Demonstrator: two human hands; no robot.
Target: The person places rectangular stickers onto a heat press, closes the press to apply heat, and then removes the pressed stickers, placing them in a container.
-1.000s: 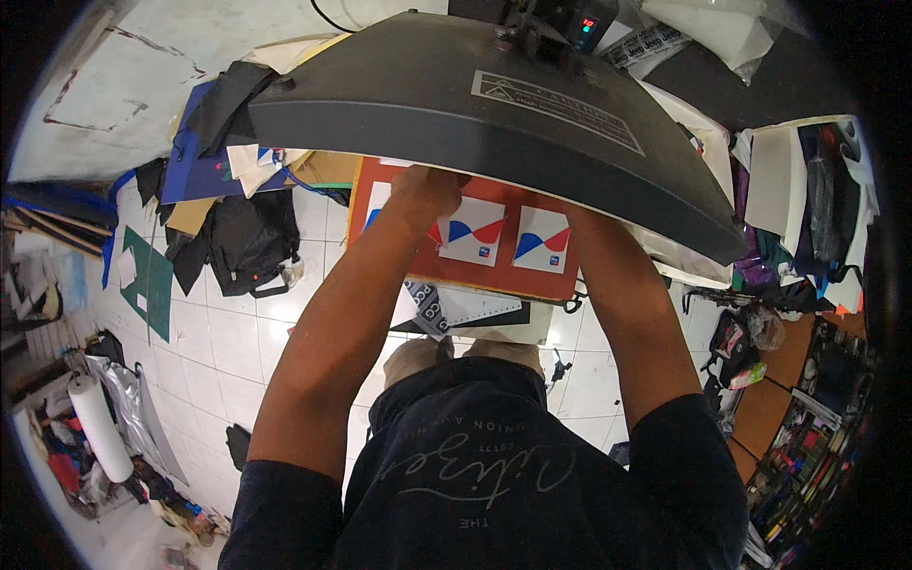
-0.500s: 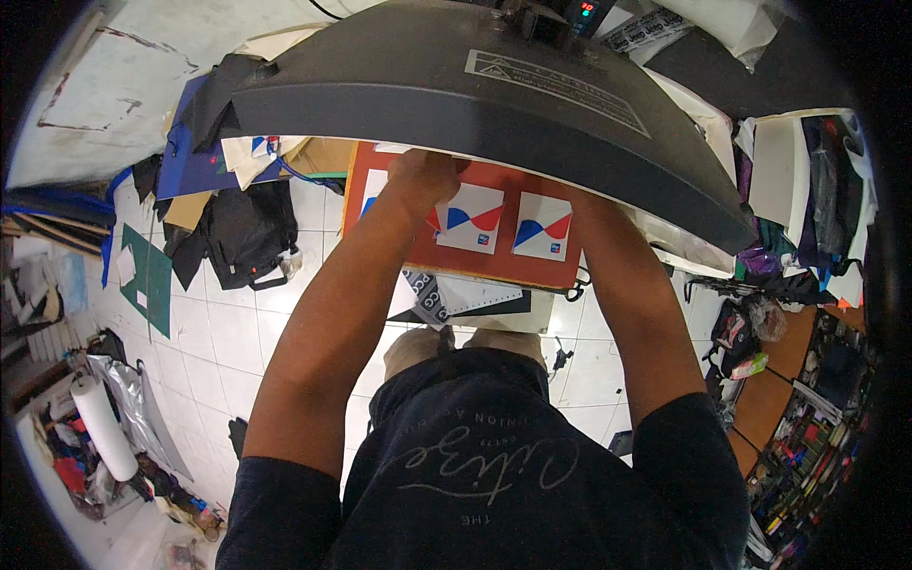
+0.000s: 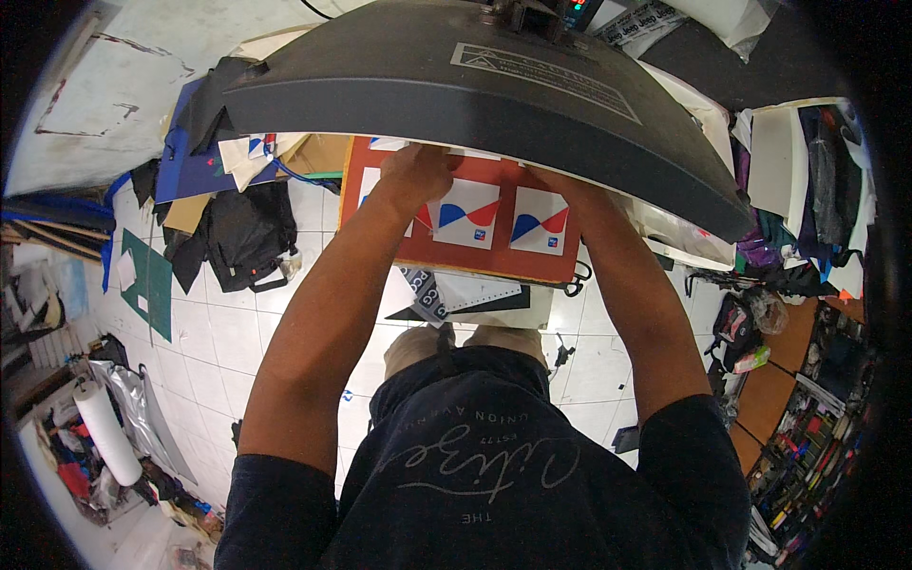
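The left hand (image 3: 416, 176) appears curled over the red rectangular pad (image 3: 446, 254), its fingertips partly obscured by the dark grey metal press plate (image 3: 475, 90); the right hand (image 3: 551, 180) has its fingers hidden beneath, so neither's opening nor hold can be determined. Two white sheets with red-and-blue waves (image 3: 467, 214) lie below and between the fingers, others partly covered.

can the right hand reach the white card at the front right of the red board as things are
Probably yes: the right hand, partly hidden under the black press head, is close to that white card, and nothing seems to lie on it.
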